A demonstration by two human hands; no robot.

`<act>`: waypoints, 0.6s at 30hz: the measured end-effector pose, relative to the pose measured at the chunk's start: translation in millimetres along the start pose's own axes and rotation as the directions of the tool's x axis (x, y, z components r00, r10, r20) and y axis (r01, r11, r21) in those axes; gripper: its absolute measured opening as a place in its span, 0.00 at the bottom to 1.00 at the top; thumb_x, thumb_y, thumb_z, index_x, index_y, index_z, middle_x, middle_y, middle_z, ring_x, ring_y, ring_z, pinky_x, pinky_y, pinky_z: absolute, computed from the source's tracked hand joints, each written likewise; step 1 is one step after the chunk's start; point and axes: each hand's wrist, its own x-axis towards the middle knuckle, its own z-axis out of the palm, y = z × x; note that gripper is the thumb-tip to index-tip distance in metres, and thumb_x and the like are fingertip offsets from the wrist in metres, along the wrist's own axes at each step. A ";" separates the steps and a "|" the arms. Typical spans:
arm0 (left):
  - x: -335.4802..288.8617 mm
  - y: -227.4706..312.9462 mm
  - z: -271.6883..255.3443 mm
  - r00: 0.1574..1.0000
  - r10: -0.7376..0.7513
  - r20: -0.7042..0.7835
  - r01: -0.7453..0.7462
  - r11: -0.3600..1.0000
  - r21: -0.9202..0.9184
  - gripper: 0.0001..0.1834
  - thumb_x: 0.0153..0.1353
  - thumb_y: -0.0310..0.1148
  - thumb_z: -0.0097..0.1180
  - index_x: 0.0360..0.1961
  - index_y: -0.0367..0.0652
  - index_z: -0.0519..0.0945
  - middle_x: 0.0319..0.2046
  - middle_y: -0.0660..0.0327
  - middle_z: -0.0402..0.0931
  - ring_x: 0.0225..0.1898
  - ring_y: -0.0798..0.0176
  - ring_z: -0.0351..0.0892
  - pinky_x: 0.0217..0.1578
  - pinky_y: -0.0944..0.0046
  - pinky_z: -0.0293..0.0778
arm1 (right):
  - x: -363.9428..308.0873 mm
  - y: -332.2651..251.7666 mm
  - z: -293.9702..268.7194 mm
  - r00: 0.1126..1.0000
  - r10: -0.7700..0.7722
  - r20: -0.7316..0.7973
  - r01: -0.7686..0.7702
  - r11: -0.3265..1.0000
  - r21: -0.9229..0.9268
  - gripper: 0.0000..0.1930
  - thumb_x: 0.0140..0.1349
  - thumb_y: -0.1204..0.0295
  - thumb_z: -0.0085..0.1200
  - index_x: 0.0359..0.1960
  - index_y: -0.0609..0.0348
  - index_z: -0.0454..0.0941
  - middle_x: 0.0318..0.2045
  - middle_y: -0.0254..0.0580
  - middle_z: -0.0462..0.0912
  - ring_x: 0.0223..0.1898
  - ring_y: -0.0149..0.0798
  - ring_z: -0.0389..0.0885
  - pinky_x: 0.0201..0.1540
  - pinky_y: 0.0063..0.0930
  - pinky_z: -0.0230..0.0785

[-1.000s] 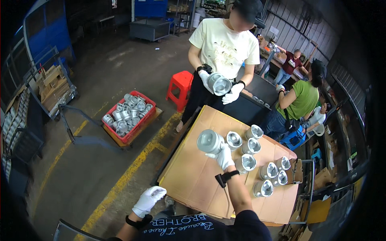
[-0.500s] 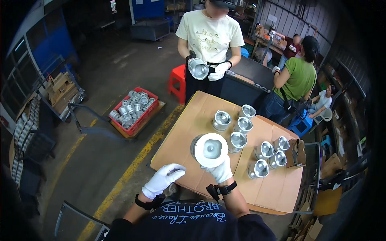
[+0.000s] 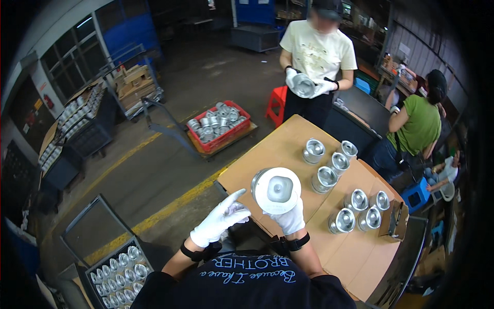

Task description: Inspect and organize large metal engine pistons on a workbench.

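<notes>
My right hand (image 3: 289, 216), in a white glove, grips a silver metal piston (image 3: 280, 190) from below and to its right. The piston is held up above the cardboard-covered table, its pale end with a rounded-square hollow facing me. My left hand (image 3: 218, 219), also gloved in white, is empty and just to the piston's left. Its index finger points out toward the piston, and the other fingers are loosely bent. Beyond the held piston, several more pistons (image 3: 325, 178) stand on the cardboard (image 3: 267, 149), with another group (image 3: 342, 220) farther right.
Across the table a co-worker (image 3: 320, 56) holds a piston (image 3: 304, 86) in gloved hands. A small cardboard box (image 3: 395, 220) stands at the table's right. Left lie a red crate (image 3: 218, 144) full of pistons and, lower, a cart (image 3: 98, 257) with rows of pistons. A red stool (image 3: 277, 105) stands behind.
The view has swung left, bringing the lower-left cart of pistons into sight. My left index finger has stretched out. The co-worker's second hand now touches the piston they hold.
</notes>
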 end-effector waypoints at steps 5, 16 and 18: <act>-20.1 7.2 -14.2 1.000 -0.011 -0.006 0.011 0.999 -0.031 0.39 0.63 0.37 0.57 0.69 0.35 0.52 0.44 0.55 0.76 0.45 0.63 0.78 0.50 0.62 0.74 | 6.5 12.5 31.8 0.993 0.115 -0.019 -0.112 0.985 0.128 0.23 0.67 0.63 0.37 0.58 0.65 0.67 0.54 0.53 0.75 0.54 0.52 0.76 0.54 0.52 0.72; -31.9 18.9 -80.6 0.999 0.034 0.000 -0.033 0.982 -0.188 0.31 0.67 0.39 0.51 0.65 0.35 0.59 0.44 0.54 0.77 0.43 0.61 0.79 0.48 0.58 0.77 | 43.2 66.1 82.6 0.999 0.003 -0.035 -0.012 0.971 -0.239 0.22 0.68 0.64 0.37 0.59 0.64 0.68 0.54 0.49 0.76 0.54 0.46 0.76 0.57 0.44 0.70; -31.3 21.5 -90.9 0.999 0.048 0.013 -0.044 0.979 -0.199 0.31 0.67 0.41 0.50 0.65 0.34 0.58 0.44 0.54 0.77 0.43 0.61 0.80 0.48 0.57 0.77 | 49.2 73.6 86.8 0.998 -0.050 0.033 0.058 0.917 -0.394 0.21 0.68 0.65 0.37 0.59 0.64 0.67 0.54 0.49 0.76 0.54 0.46 0.76 0.57 0.43 0.70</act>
